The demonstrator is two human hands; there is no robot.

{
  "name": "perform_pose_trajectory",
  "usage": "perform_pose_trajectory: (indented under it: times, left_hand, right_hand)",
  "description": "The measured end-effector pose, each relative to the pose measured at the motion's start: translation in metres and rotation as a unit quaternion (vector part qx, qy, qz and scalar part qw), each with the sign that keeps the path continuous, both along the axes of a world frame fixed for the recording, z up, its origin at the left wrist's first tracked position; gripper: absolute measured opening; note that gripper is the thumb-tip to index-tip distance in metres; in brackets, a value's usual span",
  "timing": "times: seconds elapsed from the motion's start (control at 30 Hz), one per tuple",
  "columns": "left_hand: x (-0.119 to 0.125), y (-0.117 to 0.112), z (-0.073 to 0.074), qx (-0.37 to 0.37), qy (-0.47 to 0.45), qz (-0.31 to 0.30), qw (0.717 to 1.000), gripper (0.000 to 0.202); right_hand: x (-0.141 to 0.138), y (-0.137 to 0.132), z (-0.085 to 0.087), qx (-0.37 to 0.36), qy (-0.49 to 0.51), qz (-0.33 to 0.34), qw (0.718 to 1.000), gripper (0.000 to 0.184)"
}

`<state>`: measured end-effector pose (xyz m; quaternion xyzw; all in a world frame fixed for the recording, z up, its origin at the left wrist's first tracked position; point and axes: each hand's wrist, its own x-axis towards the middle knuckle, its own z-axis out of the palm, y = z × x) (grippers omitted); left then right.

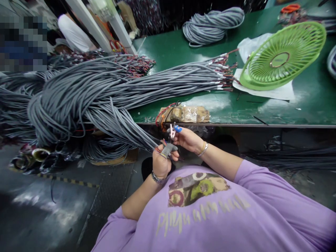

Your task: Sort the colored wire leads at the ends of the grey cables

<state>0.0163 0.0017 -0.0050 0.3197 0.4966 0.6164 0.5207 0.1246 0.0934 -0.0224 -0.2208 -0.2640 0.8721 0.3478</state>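
Note:
My left hand [161, 162] is closed around the end of a bundle of grey cables [136, 131], where thin coloured wires [164, 142] stick out. A grey wrap covers its thumb. Close beside it, my right hand [189, 140] has its fingers drawn together at the wire ends. A blue wrap shows on one of its fingers and a pale pinkish piece at another fingertip. What lies between these fingers is too small to make out. The cable bundle runs from the large pile on the left over the table's front edge.
More grey cables [168, 82] lie along the green table [223, 113], their stripped ends near a green fan [280, 59]. A taped block [193, 113] sits at the front edge. Behind is a coiled cable [212, 26]. Another person's white sleeve [75, 33] shows upper left.

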Motion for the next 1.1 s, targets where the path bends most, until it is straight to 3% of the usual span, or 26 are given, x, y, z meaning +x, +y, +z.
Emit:
perform_pose_trajectory:
  times: [0.13,0.27,0.33,0.43,0.53,0.73,1.1]
  left_hand:
    - [-0.001,0.007,0.000,-0.008,-0.014,0.006,1.000,0.023]
    - [-0.002,0.010,0.000,-0.007,-0.021,-0.010,1.000,0.023]
    - [-0.002,0.010,0.000,-0.007,-0.019,-0.015,1.000,0.024]
    - [-0.002,0.011,0.000,-0.013,-0.016,-0.012,1.000,0.025]
    - [-0.001,0.012,-0.001,-0.024,-0.011,-0.008,1.000,0.027]
    - [0.000,0.012,-0.002,-0.050,0.015,-0.001,0.999,0.028]
    - [0.001,-0.005,-0.004,0.002,0.031,0.028,0.999,0.029]
  right_hand:
    - [-0.003,-0.003,-0.001,0.043,-0.019,-0.044,0.998,0.039]
    - [-0.006,-0.002,-0.010,0.131,-0.105,-0.120,0.979,0.051]
    - [-0.007,-0.001,-0.012,0.145,-0.113,-0.115,0.976,0.053]
    - [-0.010,0.002,-0.011,0.083,-0.048,-0.060,0.994,0.055]
    - [-0.014,0.003,-0.007,0.028,-0.006,-0.071,0.997,0.052]
    - [-0.017,0.000,-0.001,0.005,-0.008,-0.094,0.995,0.050]
    - [-0.005,0.002,-0.005,-0.058,-0.008,-0.020,0.998,0.054]
